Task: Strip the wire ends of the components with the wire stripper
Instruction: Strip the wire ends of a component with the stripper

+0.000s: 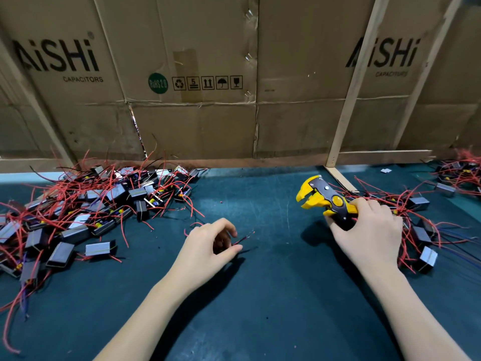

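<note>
My left hand [210, 243] is curled around a small dark component, mostly hidden in the palm, and pinches its red and black wires [244, 238], whose ends stick out to the right. My right hand [369, 230] grips the handles of the yellow and black wire stripper [322, 198]. The stripper's jaws gape open and point left, up and to the right of the wire ends and apart from them. A big pile of black box components with red wires [86, 209] lies at the left.
A second heap of components with red wires [421, 220] lies under and right of my right hand, with more at the far right [463, 173]. A cardboard wall [208, 100] with wooden slats [348, 105] closes the back. The dark green mat [260, 295] covers the table.
</note>
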`<act>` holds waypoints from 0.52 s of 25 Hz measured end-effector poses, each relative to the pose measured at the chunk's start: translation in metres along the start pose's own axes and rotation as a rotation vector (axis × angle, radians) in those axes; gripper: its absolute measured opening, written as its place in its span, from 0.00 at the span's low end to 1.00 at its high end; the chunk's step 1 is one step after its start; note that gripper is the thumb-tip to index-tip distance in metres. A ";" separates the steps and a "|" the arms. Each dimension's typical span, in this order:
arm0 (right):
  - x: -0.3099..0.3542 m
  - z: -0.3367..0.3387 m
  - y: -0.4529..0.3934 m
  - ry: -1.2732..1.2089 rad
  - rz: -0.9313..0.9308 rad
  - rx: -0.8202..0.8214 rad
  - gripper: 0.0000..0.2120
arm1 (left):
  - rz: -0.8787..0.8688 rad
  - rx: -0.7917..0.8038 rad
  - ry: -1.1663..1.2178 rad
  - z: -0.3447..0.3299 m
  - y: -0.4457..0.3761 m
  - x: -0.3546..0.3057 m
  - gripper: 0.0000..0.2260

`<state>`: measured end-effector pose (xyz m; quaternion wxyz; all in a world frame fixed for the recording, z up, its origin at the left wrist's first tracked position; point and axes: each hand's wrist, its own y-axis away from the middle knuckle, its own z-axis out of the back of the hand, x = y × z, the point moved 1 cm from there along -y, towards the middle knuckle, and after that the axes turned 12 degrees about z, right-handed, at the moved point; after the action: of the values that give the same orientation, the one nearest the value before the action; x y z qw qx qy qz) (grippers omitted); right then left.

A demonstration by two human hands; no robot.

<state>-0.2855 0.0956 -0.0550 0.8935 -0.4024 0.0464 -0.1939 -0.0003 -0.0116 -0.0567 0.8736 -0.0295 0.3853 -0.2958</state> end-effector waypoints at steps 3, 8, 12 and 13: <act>0.019 0.003 0.001 -0.104 0.114 -0.035 0.24 | 0.022 -0.040 -0.006 -0.002 0.000 -0.002 0.03; 0.040 -0.003 0.011 -0.049 0.248 0.081 0.23 | 0.050 -0.047 0.026 -0.002 0.001 -0.001 0.03; 0.049 -0.008 0.014 -0.019 0.197 0.128 0.23 | -0.013 -0.063 0.000 -0.003 0.002 -0.004 0.05; 0.051 -0.009 0.015 0.002 0.182 0.136 0.23 | -0.031 -0.053 0.010 -0.004 0.002 -0.005 0.05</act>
<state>-0.2362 0.0789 -0.0677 0.9326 -0.3349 0.0703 -0.1151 -0.0048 -0.0062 -0.0571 0.8658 -0.0569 0.3970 -0.2993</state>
